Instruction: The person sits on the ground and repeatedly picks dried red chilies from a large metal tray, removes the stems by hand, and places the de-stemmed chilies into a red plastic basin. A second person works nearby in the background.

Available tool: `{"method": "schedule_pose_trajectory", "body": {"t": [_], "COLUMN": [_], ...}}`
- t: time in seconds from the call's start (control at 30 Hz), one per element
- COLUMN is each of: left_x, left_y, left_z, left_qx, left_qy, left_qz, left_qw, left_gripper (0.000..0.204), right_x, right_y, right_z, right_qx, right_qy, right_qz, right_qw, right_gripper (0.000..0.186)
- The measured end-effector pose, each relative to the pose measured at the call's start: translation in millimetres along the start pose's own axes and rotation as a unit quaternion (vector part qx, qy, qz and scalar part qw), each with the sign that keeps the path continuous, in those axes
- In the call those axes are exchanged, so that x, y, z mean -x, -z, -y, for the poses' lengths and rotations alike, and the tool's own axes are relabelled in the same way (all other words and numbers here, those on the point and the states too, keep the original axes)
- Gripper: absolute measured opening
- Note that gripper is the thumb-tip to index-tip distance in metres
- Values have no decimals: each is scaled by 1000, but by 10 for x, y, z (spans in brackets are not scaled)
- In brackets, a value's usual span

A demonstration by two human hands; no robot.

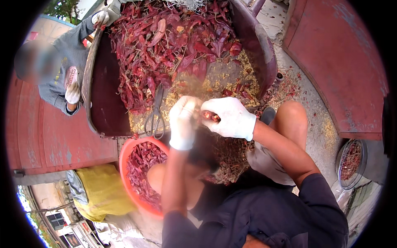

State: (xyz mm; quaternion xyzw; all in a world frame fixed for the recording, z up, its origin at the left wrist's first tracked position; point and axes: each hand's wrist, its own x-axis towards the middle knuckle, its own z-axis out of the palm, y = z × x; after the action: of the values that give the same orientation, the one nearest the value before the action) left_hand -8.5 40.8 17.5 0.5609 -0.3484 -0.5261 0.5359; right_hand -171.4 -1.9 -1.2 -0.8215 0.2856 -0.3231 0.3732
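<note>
In white gloves, both my hands meet over the near edge of a dark red cart bed (99,95). My right hand (231,118) is closed around a dried red chili pepper (211,116), whose open end shows pale yellow seeds. Close beside it is my left hand (184,120), its fingers smeared by motion. Left of my hands, a pair of scissors (156,111) lies on the bed with its handles toward me. Beyond, a large heap of dried red chili peppers (165,41) fills the far part of the bed, and loose yellow seeds (247,70) cover its near floor.
A red basin (124,165) of chili peppers stands at my left leg. Stems and scraps (231,161) lie between my legs. A co-worker in a grey top (68,49) is at the left. At the right are a red metal panel (339,62) and a round container (351,165).
</note>
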Motion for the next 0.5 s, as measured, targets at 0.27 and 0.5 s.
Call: {"method": "schedule_pose_trajectory", "body": {"t": [0.27,0.5], "left_x": [-137,189], "left_y": [297,176], "left_z": [-47,45], "left_qx": [-302,-305], "left_qy": [-145,-179], "left_qz": [-74,27], "left_qw": [939,935], "left_gripper": [27,36], "right_x": [-78,-56], "right_y": [170,-2], "right_z": [55,-49], "right_qx": [-221,-153], "right_qy": [-240,-136], "right_qz": [4,-17], "right_qw": [945,979], "right_gripper": [25,40]}}
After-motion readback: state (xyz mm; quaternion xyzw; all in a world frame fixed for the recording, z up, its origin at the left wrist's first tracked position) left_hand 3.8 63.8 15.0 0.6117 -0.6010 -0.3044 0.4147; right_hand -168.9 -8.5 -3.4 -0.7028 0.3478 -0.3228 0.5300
